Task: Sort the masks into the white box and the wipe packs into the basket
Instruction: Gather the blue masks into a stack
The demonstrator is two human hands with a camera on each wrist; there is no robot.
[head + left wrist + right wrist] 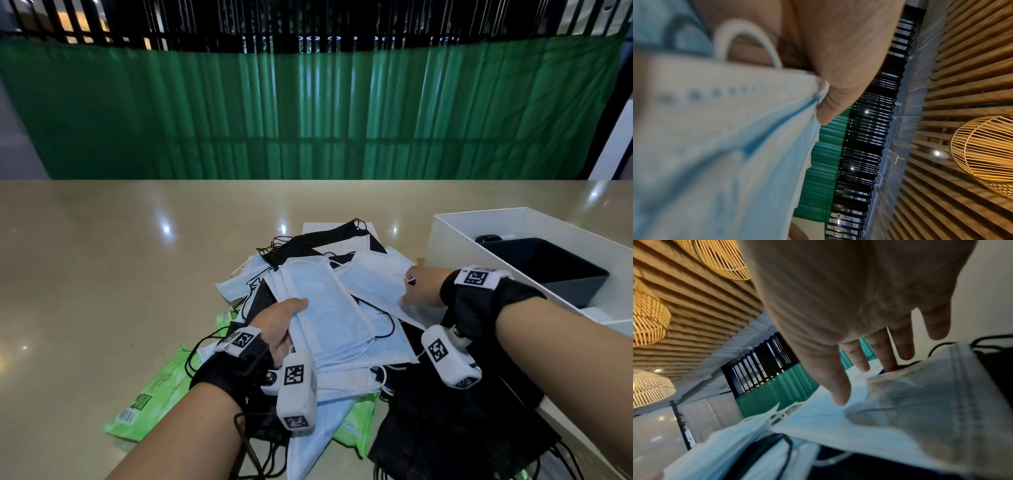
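Writing on the green wipe packs (150,394) is too small for us to read; we make out only a barcode-like patch near the corner of the one at the pile's left. Square black-and-white coded tags sit on the white blocks strapped to both wrists.

We see a loose pile of masks (342,342) in the middle of the counter (120,257), toward its near edge: pale blue pleated ones with white ear loops on top, black ones with black loops beneath and at the far and near sides. Green wipe packs poke out from under the pile at its left and near sides.

Our left hand (279,325) grips a stack of blue masks (325,308), thumb on top and fingers underneath. Our right hand (423,287) reaches in from the right, fingers spread fairly straight, resting on another blue mask (373,277); we cannot tell whether it pinches it.

At the counter's right edge stands the white box (455,236), with a dark basket (548,270) inside it.
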